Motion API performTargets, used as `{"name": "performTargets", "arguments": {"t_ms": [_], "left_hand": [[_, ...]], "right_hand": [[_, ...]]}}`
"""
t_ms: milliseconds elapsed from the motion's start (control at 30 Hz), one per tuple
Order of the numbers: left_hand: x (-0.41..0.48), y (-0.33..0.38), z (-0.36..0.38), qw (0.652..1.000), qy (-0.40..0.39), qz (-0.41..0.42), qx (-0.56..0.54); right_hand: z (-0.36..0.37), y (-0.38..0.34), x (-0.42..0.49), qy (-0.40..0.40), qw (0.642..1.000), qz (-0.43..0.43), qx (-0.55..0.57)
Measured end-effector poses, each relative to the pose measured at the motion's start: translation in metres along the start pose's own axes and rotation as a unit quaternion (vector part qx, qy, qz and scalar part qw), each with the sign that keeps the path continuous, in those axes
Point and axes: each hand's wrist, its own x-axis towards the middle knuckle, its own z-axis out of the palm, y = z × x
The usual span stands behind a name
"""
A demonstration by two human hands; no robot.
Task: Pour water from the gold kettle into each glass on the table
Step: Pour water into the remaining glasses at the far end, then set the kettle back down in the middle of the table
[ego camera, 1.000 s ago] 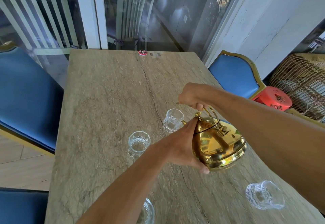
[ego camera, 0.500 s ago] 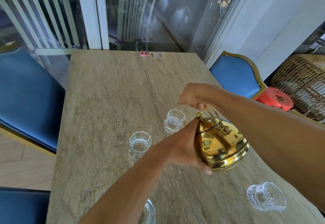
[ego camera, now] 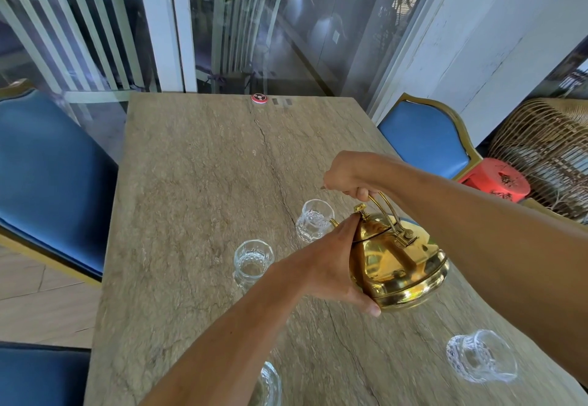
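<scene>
The gold kettle hangs tipped over the desk, its spout toward the far glass. Polished metal, it looks slippery and probably heavy with water, so the wire handle is the sound place to hold. The right hand is clenched around that handle. The left hand lies flat against the kettle's left side, one fingertip on the lid knob, likely to keep a loose lid seated. The left glass, near glass and right glass look thin and easily knocked.
</scene>
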Motion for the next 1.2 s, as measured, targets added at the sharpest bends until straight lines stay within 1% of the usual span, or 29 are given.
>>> {"name": "performTargets", "arguments": {"t_ms": [233,333,500,600,700,800,900,1000,1100,1200], "left_hand": [[0.001,0.0,0.0,1.0,-0.01,-0.003,0.023],[0.001,-0.002,0.0,0.999,-0.018,-0.004,0.05],[0.001,-0.001,0.003,0.993,-0.027,-0.006,0.114],[0.0,0.001,0.005,0.988,-0.028,0.002,0.151],[-0.002,0.005,0.007,0.98,-0.037,0.007,0.193],[-0.007,0.011,0.01,0.973,-0.045,0.007,0.228],[-0.013,0.022,0.013,0.964,-0.047,0.012,0.26],[-0.02,0.03,0.017,0.953,-0.064,0.004,0.298],[-0.027,0.032,0.021,0.951,-0.074,-0.004,0.301],[-0.034,0.036,0.028,0.957,-0.074,-0.01,0.282]], "right_hand": [[0.002,0.006,-0.007,0.014,0.999,-0.006,0.03],[0.005,0.013,-0.011,0.036,0.997,-0.017,0.067],[0.014,0.029,-0.017,0.099,0.985,-0.042,0.132],[0.023,0.039,-0.021,0.108,0.976,-0.055,0.18],[0.032,0.049,-0.031,0.134,0.953,-0.081,0.259],[0.037,0.061,-0.054,0.148,0.941,-0.097,0.287],[0.043,0.071,-0.075,0.168,0.922,-0.113,0.33],[0.056,0.079,-0.089,0.18,0.905,-0.114,0.367],[0.069,0.086,-0.1,0.19,0.893,-0.106,0.394],[0.083,0.09,-0.11,0.21,0.873,-0.09,0.432]]}}
